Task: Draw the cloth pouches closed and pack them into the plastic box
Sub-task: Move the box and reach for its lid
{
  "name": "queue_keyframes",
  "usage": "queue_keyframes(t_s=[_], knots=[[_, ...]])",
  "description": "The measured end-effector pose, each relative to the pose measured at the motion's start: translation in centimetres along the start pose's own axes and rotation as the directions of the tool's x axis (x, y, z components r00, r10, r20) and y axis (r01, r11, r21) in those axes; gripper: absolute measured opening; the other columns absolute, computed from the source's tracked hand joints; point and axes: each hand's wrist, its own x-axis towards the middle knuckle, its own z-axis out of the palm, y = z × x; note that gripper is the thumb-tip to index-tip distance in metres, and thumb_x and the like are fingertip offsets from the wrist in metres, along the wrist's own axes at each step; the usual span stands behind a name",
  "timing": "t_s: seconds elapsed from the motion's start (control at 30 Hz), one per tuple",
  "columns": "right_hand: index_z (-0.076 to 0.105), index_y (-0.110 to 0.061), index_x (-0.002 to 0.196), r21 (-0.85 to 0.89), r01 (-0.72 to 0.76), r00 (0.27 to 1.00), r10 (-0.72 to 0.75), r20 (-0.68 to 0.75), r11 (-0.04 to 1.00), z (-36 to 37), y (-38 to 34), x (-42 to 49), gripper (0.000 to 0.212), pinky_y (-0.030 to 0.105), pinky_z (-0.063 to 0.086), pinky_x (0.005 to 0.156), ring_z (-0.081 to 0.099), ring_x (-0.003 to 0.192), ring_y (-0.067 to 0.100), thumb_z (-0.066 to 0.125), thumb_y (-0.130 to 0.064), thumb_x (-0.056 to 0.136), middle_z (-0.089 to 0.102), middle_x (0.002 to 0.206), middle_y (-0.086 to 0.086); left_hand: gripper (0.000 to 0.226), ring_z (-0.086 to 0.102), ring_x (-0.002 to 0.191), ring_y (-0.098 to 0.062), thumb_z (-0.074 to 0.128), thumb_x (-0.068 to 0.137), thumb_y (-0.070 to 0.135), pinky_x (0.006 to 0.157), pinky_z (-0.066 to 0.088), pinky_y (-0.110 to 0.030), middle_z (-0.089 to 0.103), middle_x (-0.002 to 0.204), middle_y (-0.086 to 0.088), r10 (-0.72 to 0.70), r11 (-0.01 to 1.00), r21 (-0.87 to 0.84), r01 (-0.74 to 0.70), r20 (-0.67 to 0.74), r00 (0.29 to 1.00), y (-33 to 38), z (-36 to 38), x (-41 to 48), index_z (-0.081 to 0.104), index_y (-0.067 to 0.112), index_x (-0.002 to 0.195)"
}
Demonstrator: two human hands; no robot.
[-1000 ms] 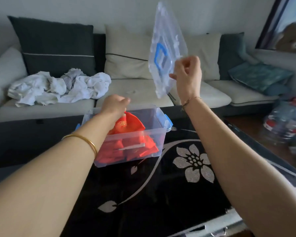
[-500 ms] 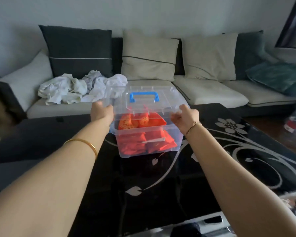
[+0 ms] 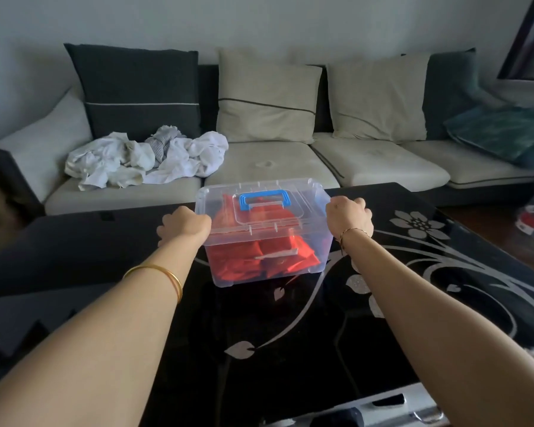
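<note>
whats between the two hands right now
The clear plastic box, lid on, red pouches inside; left hand and right hand hold its two ends. Seen in the head view.

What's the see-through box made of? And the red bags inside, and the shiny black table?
The box: clear, glossy plastic; you see through its walls. The pouches: red cloth, probably soft, since they fold and crumple. The table: maybe polished black glass; it reflects light.

wall point(image 3: 259, 23): pale | sofa point(image 3: 269, 161): cream, dark cushions | table point(image 3: 198, 349): black glass, floral
</note>
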Motion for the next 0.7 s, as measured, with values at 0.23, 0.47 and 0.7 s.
queue_keyframes(t_s=[0.23,0.47,0.7], knots=[[0.06,-0.015,0.101,0.513,-0.079,0.982,-0.021,0.187,0.855,-0.1,1.2,0.6,0.03,0.041,0.048,0.07,0.052,0.087,0.038,0.043,-0.026,0.079,0.051,0.097,0.018,0.031,0.061,0.095,-0.036,0.055,0.086,0.011,0.055,0.042,-0.032,0.061,0.112,-0.024,0.002,0.958,-0.286,0.013,0.052,0.999,-0.1,0.3,-0.4,0.057,-0.005,0.113],[0.015,-0.016,0.15,0.653,0.001,0.999,-0.027,0.029,0.758,0.2,1.5,1.1,0.074,0.027,0.049,0.08,0.055,0.086,0.014,0.051,-0.007,0.086,0.06,0.1,0.004,0.074,0.038,0.128,-0.033,0.057,0.086,0.007,0.095,0.039,-0.039,0.042,0.141,-0.012,-0.067,0.9,-0.432,0.056,-0.01,0.998,0.1,0.5,-1.1,0.02,0.028,0.147],[0.021,-0.02,0.148,0.635,0.044,0.999,-0.02,-0.045,0.771,0.7,0.6,1.4,0.068,0.037,0.049,0.096,0.056,0.112,0.021,0.051,-0.004,0.09,0.057,0.128,0.006,0.067,0.048,0.125,-0.027,0.05,0.087,-0.003,0.104,0.04,-0.043,0.048,0.14,-0.004,0.002,0.882,-0.469,-0.039,-0.08,0.997,-0.1,1.3,-0.8,0.024,0.017,0.146]])
